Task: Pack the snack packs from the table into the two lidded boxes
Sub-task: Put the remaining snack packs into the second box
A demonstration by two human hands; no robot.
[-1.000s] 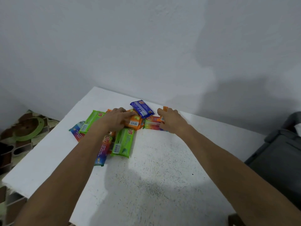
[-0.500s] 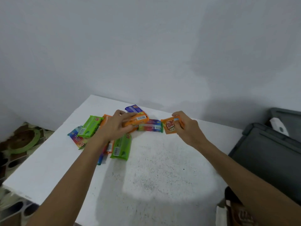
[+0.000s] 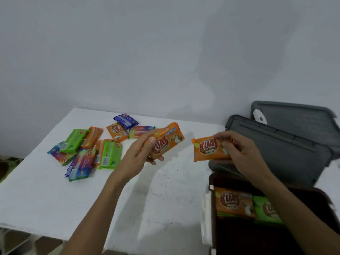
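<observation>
Orange pack (image 3: 166, 142) held up; second orange pack (image 3: 207, 149) likewise; dark box (image 3: 239, 240) open.

Legible in red capitals as "KUAT" across the left-hand orange pack (image 3: 163, 143), gripped in the left hand (image 3: 138, 160), the right-hand orange pack (image 3: 207, 149), pinched in the right hand (image 3: 241, 152), and the boxed orange pack (image 3: 232, 201) in the open brown box (image 3: 239, 240); on the loose packs (image 3: 109, 156) over the surface (image 3: 165, 196), logos and barcodes too blurred to read.

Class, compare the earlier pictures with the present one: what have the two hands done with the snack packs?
The left hand and right hand left the pile, each gripping and lifting a pack: left orange pack, right orange pack, carried rightwards towards the open box. The remaining packs stayed on the table.
</observation>
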